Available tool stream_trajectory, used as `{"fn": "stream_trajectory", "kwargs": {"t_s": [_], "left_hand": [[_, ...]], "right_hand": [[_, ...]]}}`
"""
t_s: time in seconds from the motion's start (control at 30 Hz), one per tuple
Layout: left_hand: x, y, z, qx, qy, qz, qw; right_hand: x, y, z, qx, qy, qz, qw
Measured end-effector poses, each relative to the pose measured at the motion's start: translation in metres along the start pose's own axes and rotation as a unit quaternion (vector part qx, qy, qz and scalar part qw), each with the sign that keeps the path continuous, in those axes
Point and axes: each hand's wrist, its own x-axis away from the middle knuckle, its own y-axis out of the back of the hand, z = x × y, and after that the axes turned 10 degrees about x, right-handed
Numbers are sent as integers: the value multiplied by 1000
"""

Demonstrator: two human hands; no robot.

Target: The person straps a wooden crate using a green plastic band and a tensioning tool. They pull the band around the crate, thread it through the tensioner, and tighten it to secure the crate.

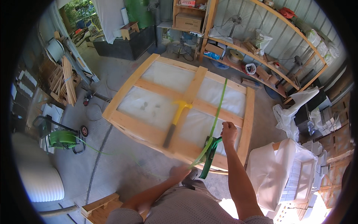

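Observation:
A wooden crate with a plank frame and white sheeting in its panels stands in front of me. A green plastic strap runs across its top to a green strapping tensioner at the near edge. My right hand is closed at the tensioner's lever. Low by the crate's near side, my left hand is closed on the strap's loose length; its fingers are blurred. A yellow hammer with a dark grip appears, smeared, over the crate's middle planks.
On the left, a wheeled strap reel feeds strap across the floor. Behind it lean wooden slats. Wooden shelving with boxes and fans lines the back. Plastic-wrapped goods stand at right, a wooden pallet at lower left.

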Motion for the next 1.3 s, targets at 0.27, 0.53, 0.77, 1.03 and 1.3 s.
{"fn": "stream_trajectory", "kwargs": {"t_s": [0.27,0.53,0.77,1.03,1.3], "left_hand": [[5,24,18,266,50,-235,933],[-39,97,50,46,83,-206,974],[-145,200,123,-182,-91,-169,964],[-229,244,102,-252,154,-203,934],[-259,249,91,-199,231,-169,937]], "right_hand": [[106,15,-37,-10,101,80,992],[165,27,-91,-48,137,284,948],[157,5,-100,-28,51,249,967],[163,-3,-66,-65,-20,192,979],[164,-12,-58,-46,-87,150,984]]}}
